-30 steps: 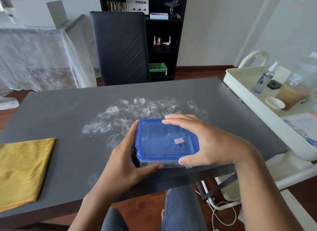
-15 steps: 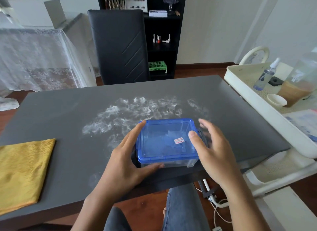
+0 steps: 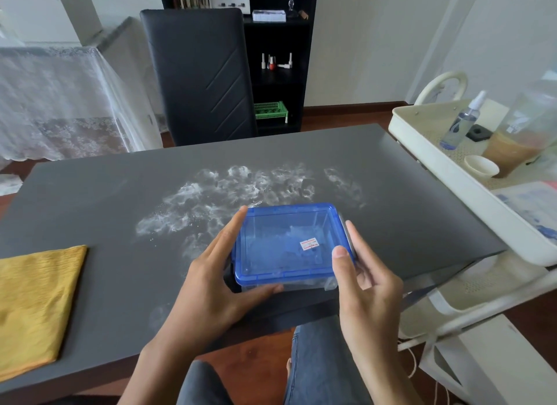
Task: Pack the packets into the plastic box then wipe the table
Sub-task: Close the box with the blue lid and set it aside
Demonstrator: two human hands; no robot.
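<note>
A clear plastic box with a blue lid (image 3: 286,242) stands near the front edge of the dark grey table (image 3: 105,199). The lid is on, and packets show dimly through it. My left hand (image 3: 217,284) holds the box's left side, fingers along the edge and thumb under the front. My right hand (image 3: 361,278) grips the right end, thumb on the lid's corner and fingers against the side latch. White powder smears (image 3: 235,190) cover the table behind the box. A folded yellow cloth (image 3: 33,305) lies at the front left.
A black chair (image 3: 199,76) stands behind the table, with a dark shelf unit (image 3: 277,58) beyond it. At the right is a cream trolley (image 3: 428,163) holding a spray bottle (image 3: 461,121), a jar and a small cup. My knees are below the table edge.
My right hand lifted off the top of the lid, swung out to the right and now grips the box's right end. My left hand and the box stayed put.
</note>
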